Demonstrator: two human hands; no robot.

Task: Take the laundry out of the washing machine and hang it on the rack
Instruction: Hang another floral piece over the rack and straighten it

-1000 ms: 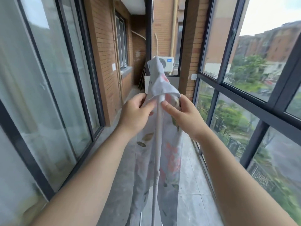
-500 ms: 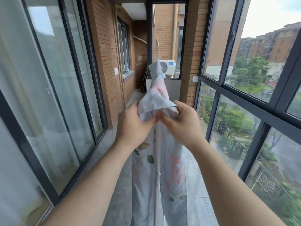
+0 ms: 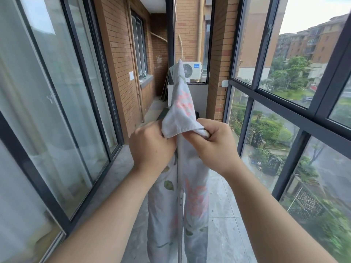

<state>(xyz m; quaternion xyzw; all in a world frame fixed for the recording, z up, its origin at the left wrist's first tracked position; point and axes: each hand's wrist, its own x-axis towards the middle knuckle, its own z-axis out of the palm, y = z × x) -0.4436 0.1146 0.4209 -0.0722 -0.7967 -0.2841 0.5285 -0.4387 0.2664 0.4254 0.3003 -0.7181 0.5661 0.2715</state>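
Observation:
A pale floral cloth (image 3: 180, 109) with pink flowers and green leaves hangs draped over the top rail of the white drying rack (image 3: 180, 186). It falls down both sides of the rail toward the floor. My left hand (image 3: 152, 147) grips the cloth's near edge on the left of the rail. My right hand (image 3: 214, 141) pinches the same edge on the right, fingers curled round a bunched corner. The far end of the cloth runs away along the rail. The washing machine is not in view.
I stand in a narrow glazed balcony. Sliding glass doors (image 3: 57, 111) line the left, dark-framed windows (image 3: 284, 111) the right. A brick wall (image 3: 121, 63) and an air conditioner unit (image 3: 191, 70) close the far end. Grey floor tiles (image 3: 224, 234) lie below.
Both hands have drawn the cloth's near edge lower and closer to me along the rail. The grip has tightened from a fingertip pinch to a fuller hold.

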